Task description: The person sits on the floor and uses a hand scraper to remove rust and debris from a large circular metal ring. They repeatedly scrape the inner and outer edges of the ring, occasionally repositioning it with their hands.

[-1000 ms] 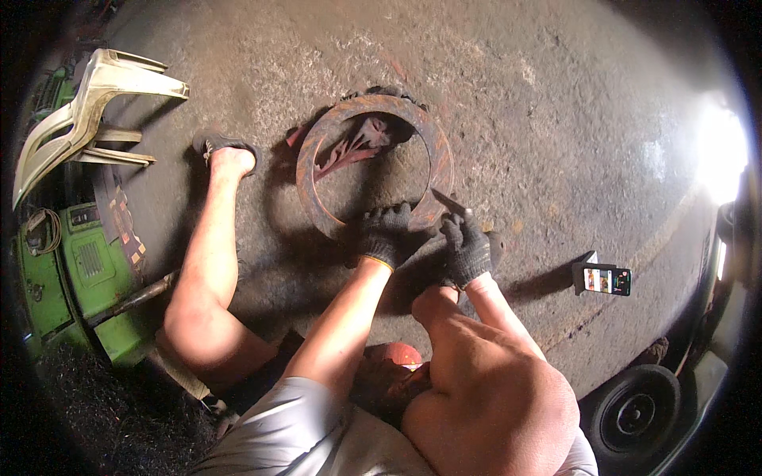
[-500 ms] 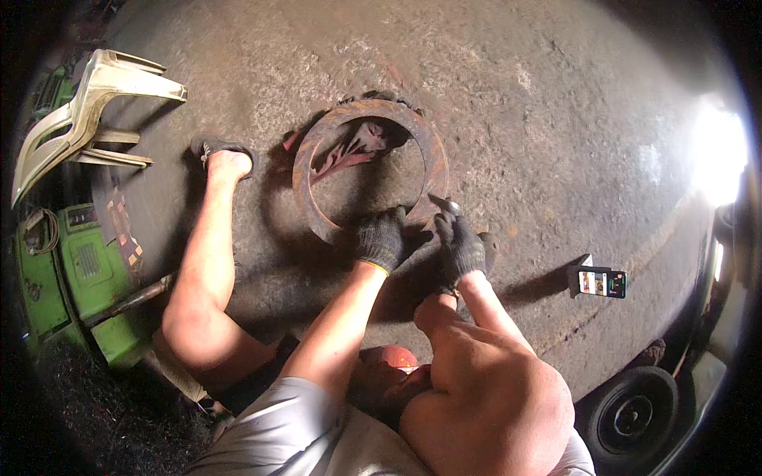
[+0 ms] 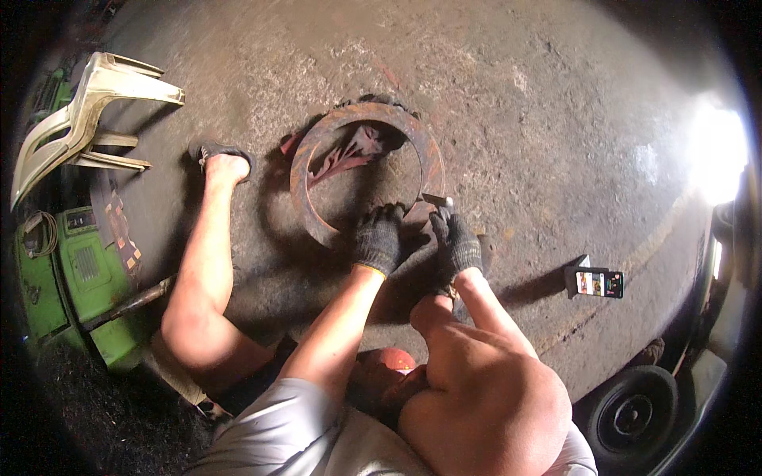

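A large, flat, rusty metal ring (image 3: 308,210) is in front of me, with dark and reddish cloth (image 3: 346,159) showing through and behind it. My left hand (image 3: 378,238), in a dark knit glove, grips the ring's near edge, its fingers curled at the inner rim. Beside it, my right hand (image 3: 459,244), gloved alike, is closed round what looks like a hammer (image 3: 436,198). The hammer's metal head lies at the ring's near right side; its handle is hidden in the glove. Whether the head touches the ring I cannot tell.
My bare legs flank the work. At left are a pale plastic chair (image 3: 99,91) and a green machine (image 3: 87,270). A lit phone (image 3: 599,283) stands on the stained floor at right, and a wheel (image 3: 635,412) is at lower right. Something rounded and red (image 3: 389,359) shows between my legs.
The hammer head has turned to lie more level and shifted slightly left. My right hand has moved a little with it; my left hand keeps its grip on the ring.
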The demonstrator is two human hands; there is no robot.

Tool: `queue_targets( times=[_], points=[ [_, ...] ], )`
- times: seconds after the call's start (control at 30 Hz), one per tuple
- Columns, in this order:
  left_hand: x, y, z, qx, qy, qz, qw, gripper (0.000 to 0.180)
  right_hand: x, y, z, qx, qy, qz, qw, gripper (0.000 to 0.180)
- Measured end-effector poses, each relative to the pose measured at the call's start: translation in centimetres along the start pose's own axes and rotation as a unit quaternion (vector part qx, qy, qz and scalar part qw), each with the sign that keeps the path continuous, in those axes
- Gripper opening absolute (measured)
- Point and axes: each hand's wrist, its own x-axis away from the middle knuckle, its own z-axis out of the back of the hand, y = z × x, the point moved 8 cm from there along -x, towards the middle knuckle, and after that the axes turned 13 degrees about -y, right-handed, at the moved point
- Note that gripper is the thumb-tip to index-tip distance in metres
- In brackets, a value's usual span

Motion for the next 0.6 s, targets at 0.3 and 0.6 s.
queue_targets(
  times=[0.3,0.6],
  points=[
    [-0.2,0.3,1.5,-0.005,0.021,-0.006,1.000,0.080,-0.5,3.6,-1.8,-0.088,-0.075,-0.146,0.983,0.049],
    [-2.1,-0.7,-4.2,-0.101,-0.099,-0.118,0.983,0.077,0.6,7.6,-4.1,0.307,0.001,0.099,0.947,0.036]
  ],
)
